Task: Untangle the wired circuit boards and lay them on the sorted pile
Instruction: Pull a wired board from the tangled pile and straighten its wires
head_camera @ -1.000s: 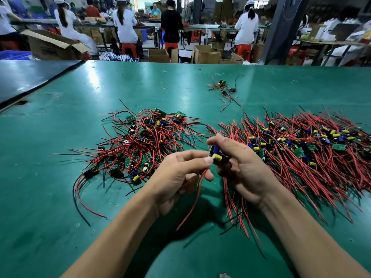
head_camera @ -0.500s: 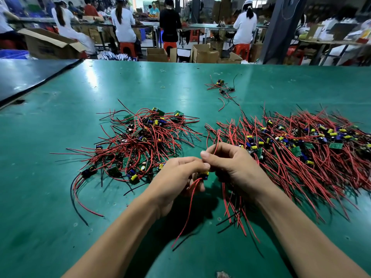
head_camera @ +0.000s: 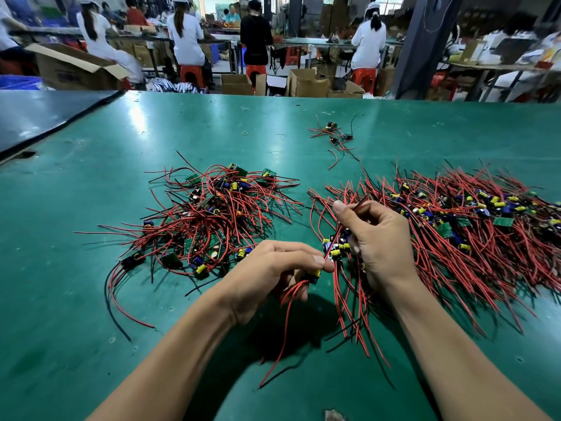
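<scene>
You work under bright, even overhead light that lays pale streaks of glare on the far part of the glossy green tabletop (head_camera: 145, 123). Your left hand (head_camera: 273, 268) and right hand (head_camera: 376, 247) cast soft dark shadows toward you, and the red-wired green circuit boards (head_camera: 335, 249) they hold look crisp. The wide lens bows the table's far edge and leans the dark grey pillar (head_camera: 419, 47). The white-coated workers (head_camera: 91, 31) at far left are smeared.

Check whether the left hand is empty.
No, the left hand pinches a small wired board, its yellow part showing.
</scene>
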Tool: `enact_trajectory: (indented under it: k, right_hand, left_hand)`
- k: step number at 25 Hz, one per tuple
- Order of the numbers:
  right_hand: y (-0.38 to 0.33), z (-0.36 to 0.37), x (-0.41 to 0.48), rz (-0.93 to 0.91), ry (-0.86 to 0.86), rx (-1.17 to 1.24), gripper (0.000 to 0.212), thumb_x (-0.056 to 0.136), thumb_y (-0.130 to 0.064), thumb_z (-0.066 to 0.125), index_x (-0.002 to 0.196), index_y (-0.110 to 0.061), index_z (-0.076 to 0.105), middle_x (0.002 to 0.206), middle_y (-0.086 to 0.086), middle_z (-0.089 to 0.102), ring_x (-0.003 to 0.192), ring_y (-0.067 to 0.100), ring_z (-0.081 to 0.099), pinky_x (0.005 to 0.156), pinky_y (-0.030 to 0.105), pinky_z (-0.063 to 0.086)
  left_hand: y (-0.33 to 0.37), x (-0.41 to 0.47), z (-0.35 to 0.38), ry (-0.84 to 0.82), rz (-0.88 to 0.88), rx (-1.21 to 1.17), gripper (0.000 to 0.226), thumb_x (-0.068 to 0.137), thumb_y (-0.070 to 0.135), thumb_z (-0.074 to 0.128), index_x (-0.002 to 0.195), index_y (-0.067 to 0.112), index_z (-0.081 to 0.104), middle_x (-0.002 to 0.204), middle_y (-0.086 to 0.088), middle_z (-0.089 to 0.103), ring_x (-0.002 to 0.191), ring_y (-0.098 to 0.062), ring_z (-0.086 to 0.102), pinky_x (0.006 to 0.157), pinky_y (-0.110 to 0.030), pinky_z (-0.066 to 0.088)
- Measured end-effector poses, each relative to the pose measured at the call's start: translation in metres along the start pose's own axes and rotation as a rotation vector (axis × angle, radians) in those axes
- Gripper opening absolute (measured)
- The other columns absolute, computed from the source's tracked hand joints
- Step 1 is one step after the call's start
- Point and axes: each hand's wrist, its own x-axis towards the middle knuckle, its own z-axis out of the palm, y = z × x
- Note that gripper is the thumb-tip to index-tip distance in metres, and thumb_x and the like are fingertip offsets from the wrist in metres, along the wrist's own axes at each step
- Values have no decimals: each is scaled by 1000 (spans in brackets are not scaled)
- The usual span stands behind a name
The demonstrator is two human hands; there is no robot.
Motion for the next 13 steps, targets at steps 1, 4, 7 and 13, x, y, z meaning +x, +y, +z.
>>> enact_trajectory:
  k: [1, 4, 7, 13]
  right_hand:
    - [-1, 0, 0, -16, 24, -12, 31, 84, -33, 80, 59, -22, 65, 55, 4, 50, 44, 14, 35, 45, 21, 30]
    - [-4, 1, 0, 12, 67, -14, 39, 88, -38, 75, 59, -18, 59, 56, 4, 50, 43, 15, 35, 45, 26, 29]
    - [-9, -2, 2, 234, 133, 172, 47, 97, -43, 60, 67, -8, 57, 53, 2, 50, 35, 9, 35, 36, 20, 26]
    - [-14, -8, -3, 113, -121, -32, 33, 96, -38, 63, 74, -15, 71, 60, -9, 60, 44, 7, 47, 42, 16, 37]
  left_hand:
    - [1, 0, 0, -14, -2, 0, 13, 81, 18, 67, 86, 13, 78, 70, 5, 66, 46, -10, 52, 49, -15, 43]
    - [1, 1, -4, -30, -14, -5, 15, 80, 20, 65, 85, 15, 79, 70, 5, 65, 47, -10, 52, 48, -14, 42]
    - [1, -1, -6, -52, 0, -42, 15, 79, 17, 64, 80, 9, 77, 64, 5, 63, 43, -9, 50, 44, -15, 41]
    - [5, 6, -14, 250, 87, -208, 40, 70, 45, 71, 99, 18, 73, 74, -3, 70, 52, -13, 53, 51, -20, 39]
